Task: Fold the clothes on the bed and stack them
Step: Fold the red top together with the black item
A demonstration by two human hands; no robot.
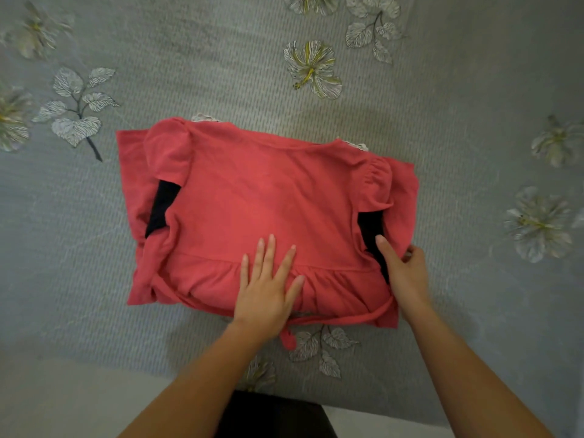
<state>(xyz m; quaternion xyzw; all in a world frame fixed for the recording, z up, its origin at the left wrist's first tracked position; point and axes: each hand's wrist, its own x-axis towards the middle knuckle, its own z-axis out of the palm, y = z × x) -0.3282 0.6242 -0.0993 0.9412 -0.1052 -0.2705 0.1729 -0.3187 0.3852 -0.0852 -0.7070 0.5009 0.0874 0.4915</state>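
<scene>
A coral-red dress point(259, 197) with puffed sleeves lies partly folded on the bed, its skirt doubled under the bodice. Dark fabric point(161, 207) shows through the gaps beneath both sleeves. White lace point(205, 117) peeks out at the far edge. My left hand point(268, 286) rests flat on the waist seam, fingers spread. My right hand point(404, 270) pinches the dress's right edge below the sleeve, thumb on top and fingers curled under the cloth. A thin red tie point(347, 319) runs along the near edge, its end point(287, 338) hanging onto the sheet.
The grey bedsheet point(410, 121) with printed flowers and leaves spreads all around the dress. The bed's near edge point(94, 368) runs across the bottom, with pale floor and my dark clothing point(271, 415) below it.
</scene>
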